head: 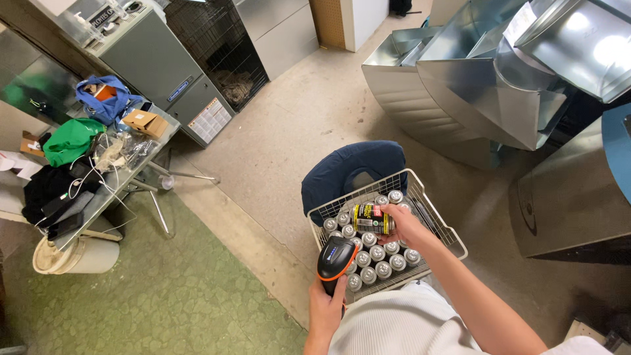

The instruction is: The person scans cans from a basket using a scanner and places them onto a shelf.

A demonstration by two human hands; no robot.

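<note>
My right hand (409, 225) holds a black and yellow drink can (370, 219) on its side above a white wire basket (430, 208). Several upright silver-topped cans (379, 253) fill the basket. My left hand (325, 307) grips the handle of a black and orange handheld scanner (336, 257), whose head points up toward the held can, a short way below and left of it. The basket rests on a dark blue padded seat (348, 167).
Shiny sheet-metal ducts (486, 79) stand at the upper right. A cluttered metal table (98, 158) with bags, clothes and a small cardboard box is on the left, with a white bucket (69, 255) under it. Grey cabinets (164, 72) and a wire crate (220, 46) line the back.
</note>
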